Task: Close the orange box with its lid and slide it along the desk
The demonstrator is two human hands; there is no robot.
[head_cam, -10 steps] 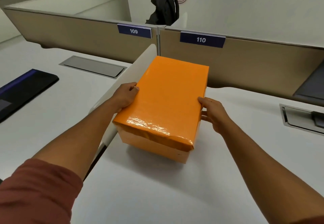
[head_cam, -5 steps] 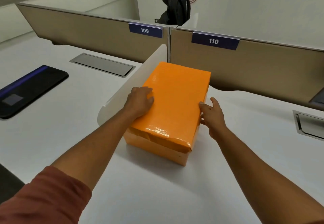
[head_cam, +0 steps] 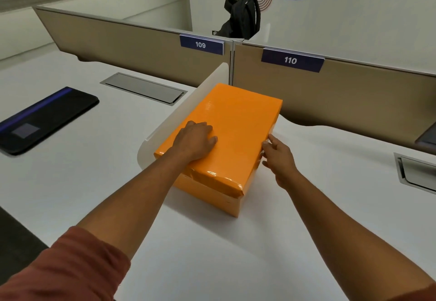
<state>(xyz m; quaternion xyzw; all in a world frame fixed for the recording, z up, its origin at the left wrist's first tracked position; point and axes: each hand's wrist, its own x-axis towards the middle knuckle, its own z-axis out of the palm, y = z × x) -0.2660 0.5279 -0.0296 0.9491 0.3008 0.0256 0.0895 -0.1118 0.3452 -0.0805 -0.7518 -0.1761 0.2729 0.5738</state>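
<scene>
- Left hand lies palm down, flat on the lid of the orange box, fingers spread and pointing away; it presses, gripping nothing.
- Left forearm runs straight from the red-brown sleeve at lower left up to the box.
- Right hand sits at the box's right long side, fingers loosely extended, fingertips touching the lid edge; open, not clamped around anything.
- Right forearm enters from the lower right corner; upper arm cut off by the frame.
- Orange box sits closed on the white desk, lid fully seated, its left side against the low white divider, far end near the beige partition.
- Lid's near edge is wrinkled and glossy; the seam below it is hard to make out.
- Left palm and the box's left wall are hidden.
- Label 109 and label 110 hang on the partition.
- Black tablet-like slab at left, cut by the frame edge.
- Metal cable hatch behind it; a second hatch at right, cut off.
- Black backpack stands beyond the partition, its base hidden.
</scene>
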